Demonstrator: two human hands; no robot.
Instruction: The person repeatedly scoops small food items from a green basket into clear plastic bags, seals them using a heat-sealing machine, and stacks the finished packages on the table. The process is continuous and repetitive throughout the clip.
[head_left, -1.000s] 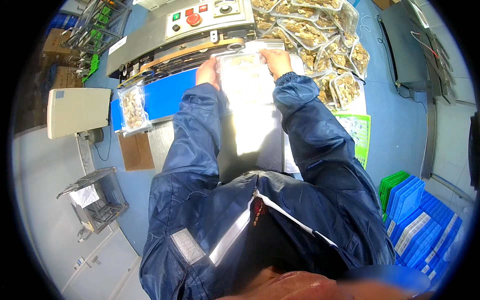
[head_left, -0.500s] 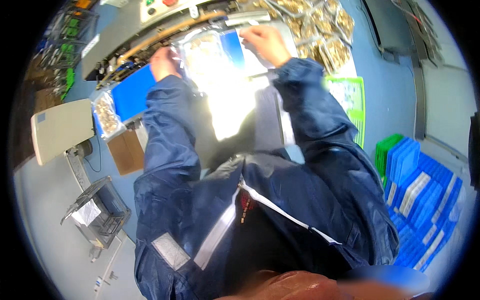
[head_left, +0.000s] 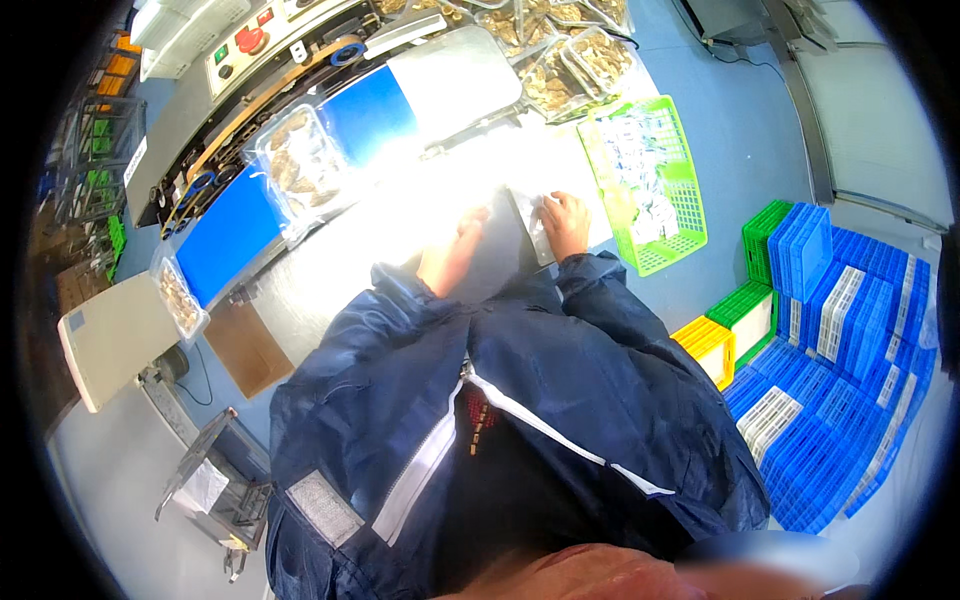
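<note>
My left hand [head_left: 455,252] is low over the bright worktop in front of my body; glare washes out its fingers. Just to its right, my right hand [head_left: 566,226] has its fingers curled at the edge of a clear plastic bag [head_left: 532,228] lying flat on the worktop. Farther off at the left, a clear tray of brown, mushroom-like pieces [head_left: 300,170], wrapped in loose film, rests on the blue conveyor belt [head_left: 228,230]. A similar pack [head_left: 178,298] sits at the belt's left end. Neither hand touches these packs.
A light green basket [head_left: 690,190] of small packets stands right of my right hand. Several filled trays [head_left: 570,80] are piled at the far right. Behind the belt is a machine with a red button [head_left: 252,40]. Blue crates [head_left: 860,340] are stacked on the right.
Both hands have come back from the belt toward my body, leaving the wrapped tray behind. That tray now lies farther left on the belt. My right hand has reached the plastic bag.
</note>
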